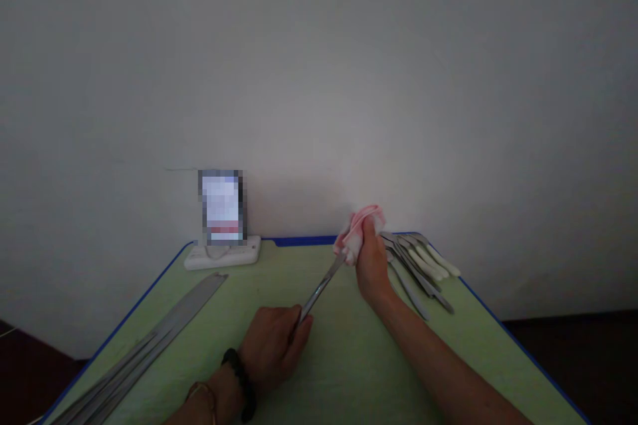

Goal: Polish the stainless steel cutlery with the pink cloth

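Observation:
My left hand [274,344] is closed around the lower end of a slim, shiny metal utensil [321,285], which slants up and to the right. The utensil's far end is hidden in a crumpled pink and white cloth [355,232], so I cannot tell its kind. My right hand [373,262] grips this cloth, thumb on top, above the far right part of the table. Just to the right of that hand lies a row of spoons [411,285], some with pale handles and some all metal; their far ends are partly hidden.
Long, flat grey strips [164,329] lie in a bundle along the left of the green, blue-edged table [279,282]. A blurred phone [222,209] stands upright on a white power strip [222,254] at the back left. A bare wall [319,93] rises behind the table.

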Tool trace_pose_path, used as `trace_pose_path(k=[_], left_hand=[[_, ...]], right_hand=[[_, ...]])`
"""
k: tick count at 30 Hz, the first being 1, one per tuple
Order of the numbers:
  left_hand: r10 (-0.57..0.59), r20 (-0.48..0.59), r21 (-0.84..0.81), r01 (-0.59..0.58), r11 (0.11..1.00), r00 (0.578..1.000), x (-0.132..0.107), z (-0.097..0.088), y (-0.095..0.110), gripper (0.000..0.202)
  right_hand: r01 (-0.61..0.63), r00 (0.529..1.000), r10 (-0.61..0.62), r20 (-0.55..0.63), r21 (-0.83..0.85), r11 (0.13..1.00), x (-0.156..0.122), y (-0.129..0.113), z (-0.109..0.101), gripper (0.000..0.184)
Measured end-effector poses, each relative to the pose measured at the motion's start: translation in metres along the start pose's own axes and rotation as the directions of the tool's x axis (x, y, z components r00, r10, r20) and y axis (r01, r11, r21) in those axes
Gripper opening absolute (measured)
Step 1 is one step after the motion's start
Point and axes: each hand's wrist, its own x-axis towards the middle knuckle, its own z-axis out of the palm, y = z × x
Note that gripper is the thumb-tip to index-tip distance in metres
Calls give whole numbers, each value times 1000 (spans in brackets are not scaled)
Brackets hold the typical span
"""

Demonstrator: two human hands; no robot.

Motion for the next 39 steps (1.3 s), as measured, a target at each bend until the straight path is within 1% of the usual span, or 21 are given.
trace_pose_path(k=[3,5,9,12,14,17,21,26,30,33,36,39], left_hand=[[1,42,1,-1,1000,999,1,-1,1,45],[-22,74,8,22,1000,997,1,-1,0,46],[-101,121,37,97,995,987,2,-2,-1,45],[-140,149,46,135,990,979,3,-2,-2,41],[-161,151,42,156,987,975,4,-2,-3,39],[-175,155,7,177,984,972,4,-4,-2,38],[-163,158,-36,171,985,974,5,-6,1,40],[-163,143,-54,172,984,976,6,-7,2,41],[-144,157,-42,153,987,977,5,-5,3,41],[-94,150,-66,105,992,984,2,-6,4,38],[-31,131,-214,59,975,991,0,-10,4,34],[25,156,-441,47,896,987,1,-16,2,35]], right_hand=[[-33,999,33,-14,-10,999,-7,4,4,52],[-54,999,54,2,-24,998,-15,12,7,51],[-108,988,116,102,-74,991,-38,29,16,51],[-104,970,128,207,-123,987,-54,37,22,48],[-96,956,125,267,-120,988,-59,40,25,45],[-102,945,135,298,-121,987,-60,40,25,43],[-111,953,146,266,-142,984,-57,38,22,42],[-146,961,169,220,-119,982,-48,38,19,46],[-219,965,214,151,17,976,-28,33,14,47],[-206,977,194,94,151,967,-14,23,10,43],[-184,983,180,37,268,946,-5,11,6,37],[-148,988,155,9,359,921,2,-2,3,36]])
